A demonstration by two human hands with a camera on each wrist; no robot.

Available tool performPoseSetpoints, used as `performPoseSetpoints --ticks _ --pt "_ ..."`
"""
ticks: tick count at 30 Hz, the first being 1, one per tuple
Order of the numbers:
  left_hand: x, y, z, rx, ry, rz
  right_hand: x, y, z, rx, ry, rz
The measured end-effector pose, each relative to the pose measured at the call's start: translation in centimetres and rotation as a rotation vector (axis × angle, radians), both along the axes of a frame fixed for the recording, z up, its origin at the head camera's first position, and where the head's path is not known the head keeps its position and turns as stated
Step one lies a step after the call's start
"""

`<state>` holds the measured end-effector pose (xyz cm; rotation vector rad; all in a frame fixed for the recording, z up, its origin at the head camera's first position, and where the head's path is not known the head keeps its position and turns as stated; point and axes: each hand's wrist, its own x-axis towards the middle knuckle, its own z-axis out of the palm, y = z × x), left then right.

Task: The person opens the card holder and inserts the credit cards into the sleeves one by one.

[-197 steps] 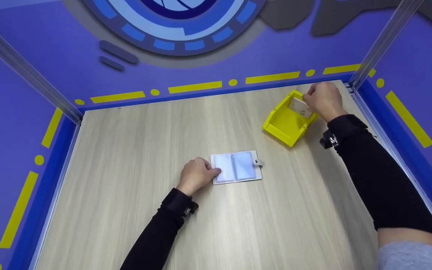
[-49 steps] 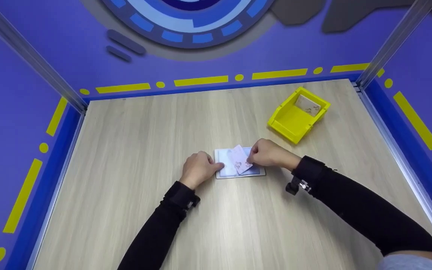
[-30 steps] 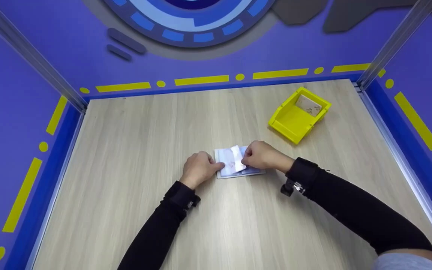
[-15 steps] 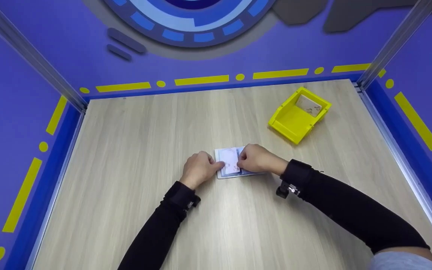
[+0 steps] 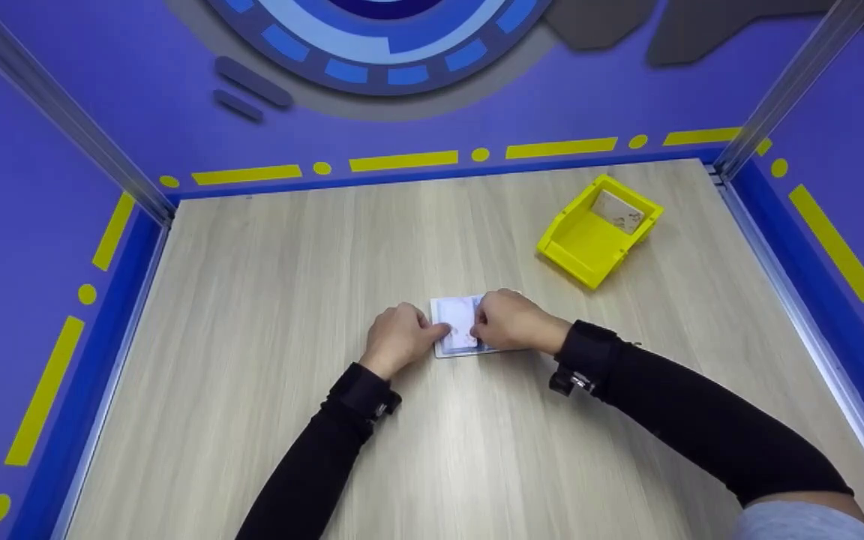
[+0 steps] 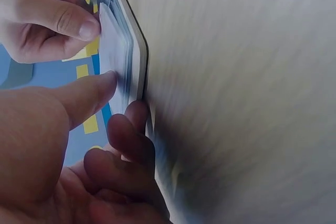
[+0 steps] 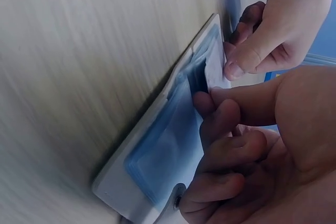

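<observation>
An unfolded white card holder (image 5: 438, 349) with clear plastic sleeves (image 7: 163, 148) lies mid-table. My left hand (image 5: 400, 337) grips its left edge, thumb on top and fingertips at the edge in the left wrist view. My right hand (image 5: 514, 322) pinches the right edge of a pale card (image 5: 459, 319) with small prints between thumb and index finger. The card lies flat over the left-hand sleeves, almost square with them, and the left thumb presses at its far side. A snap strap (image 7: 177, 199) shows under the right fingers; in the head view that hand hides much of the right half.
A yellow bin (image 5: 578, 247) stands at the back right, with a similar printed card (image 5: 618, 211) leaning against its inner wall. Blue and purple panels (image 5: 402, 135) border the wooden table (image 5: 289, 262) at the back and sides.
The right hand has come from the bin to the card holder with a card. The card was tilted; it has swung straight and shifted left over the left sleeves. The left hand has stayed.
</observation>
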<state>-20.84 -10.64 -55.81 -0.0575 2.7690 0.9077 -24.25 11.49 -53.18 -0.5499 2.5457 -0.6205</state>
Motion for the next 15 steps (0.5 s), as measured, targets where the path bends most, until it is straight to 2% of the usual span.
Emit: performPoseSetpoints --ticks 5,15 --pt "0.0 0.0 0.2 -0.005 -0.011 0.000 -0.2 0.3 0.6 0.010 -0.016 -0.041" --pt "-0.1 0.3 0.5 -0.013 0.013 -0.010 -1.8 2.0 2.0 0.014 0.037 -0.093"
